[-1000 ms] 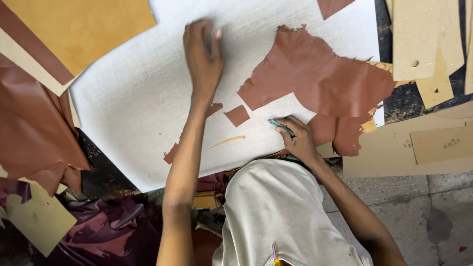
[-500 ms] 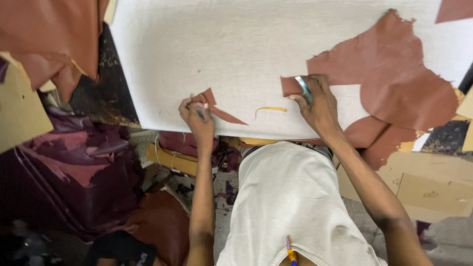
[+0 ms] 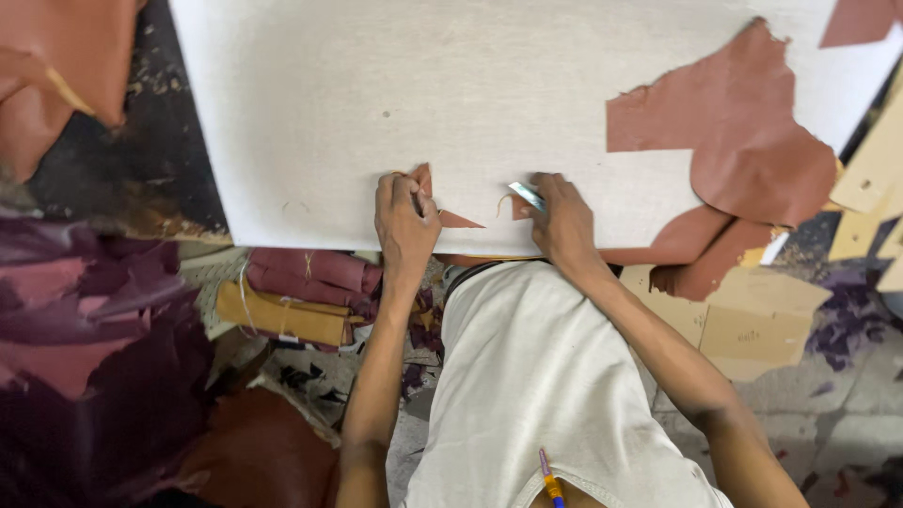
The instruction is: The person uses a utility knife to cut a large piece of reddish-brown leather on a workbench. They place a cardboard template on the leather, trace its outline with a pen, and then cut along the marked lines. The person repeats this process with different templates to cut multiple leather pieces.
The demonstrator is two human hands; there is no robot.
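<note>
The left hand [image 3: 406, 218] rests at the near edge of the white board [image 3: 376, 103], its fingers curled tight around a small brown leather scrap [image 3: 423, 179] that sticks up above the knuckles. A thin triangular offcut [image 3: 459, 221] lies flat on the board just right of that hand, touching it or nearly so. The right hand [image 3: 562, 218] sits a little further right, also on the near edge, fingers closed on a small blade [image 3: 529, 197] with a pale metal end pointing up and left. A curl of tan strip [image 3: 504, 201] lies between the hands, beside the blade. Well to the right, a large brown hide [image 3: 734, 160] covers the board's corner and hangs over the edge. Below the board on the left lie rolled leather bundles [image 3: 301, 293], tied with string
</note>
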